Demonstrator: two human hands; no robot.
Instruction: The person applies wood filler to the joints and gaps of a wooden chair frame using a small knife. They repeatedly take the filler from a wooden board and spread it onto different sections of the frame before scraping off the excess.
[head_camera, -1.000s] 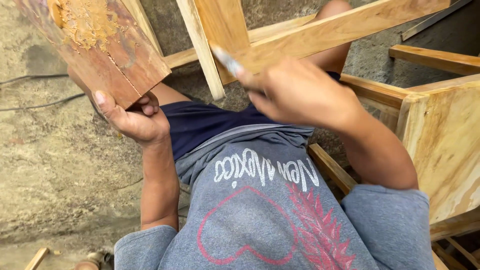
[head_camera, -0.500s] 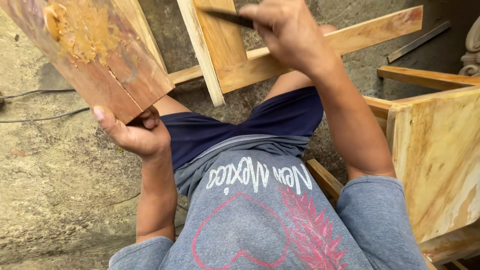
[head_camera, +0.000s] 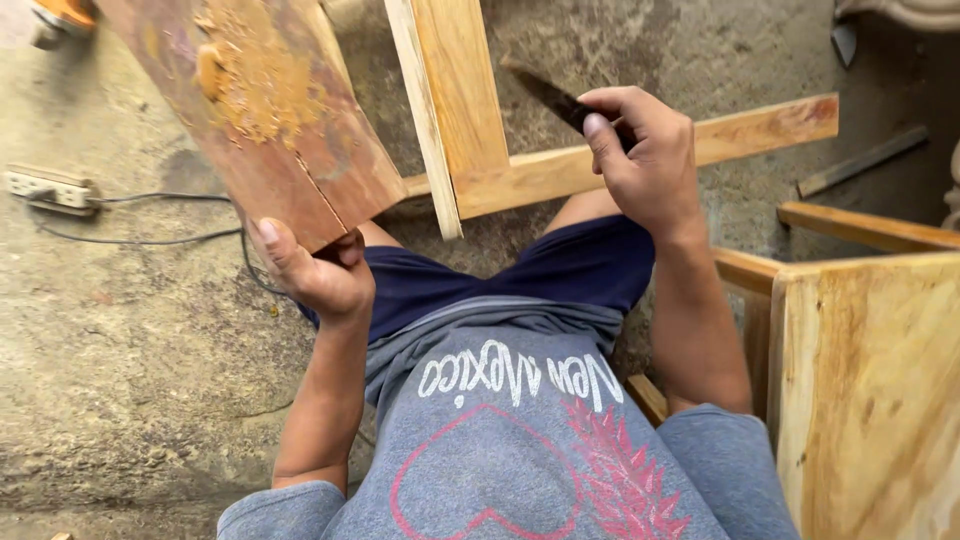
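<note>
My left hand (head_camera: 318, 272) grips the lower corner of a reddish-brown wooden board (head_camera: 262, 120) that carries a heap of yellow wood filler (head_camera: 250, 85) on its top face. My right hand (head_camera: 645, 160) is shut on a thin dark putty knife (head_camera: 548, 95), whose blade points up and left over a pale wooden frame (head_camera: 470, 110). The frame's upright piece and its cross rail (head_camera: 760, 130) lie on the concrete floor in front of my knees.
A wooden cabinet panel (head_camera: 870, 390) stands close at my right. A white power strip (head_camera: 45, 190) with a black cable lies on the concrete floor at left. An orange tool (head_camera: 60, 15) sits at the top left corner. Loose slats lie at far right.
My right hand with the putty knife has moved from the frame's upright down and to the right. The board in my left hand has stayed in much the same place.
</note>
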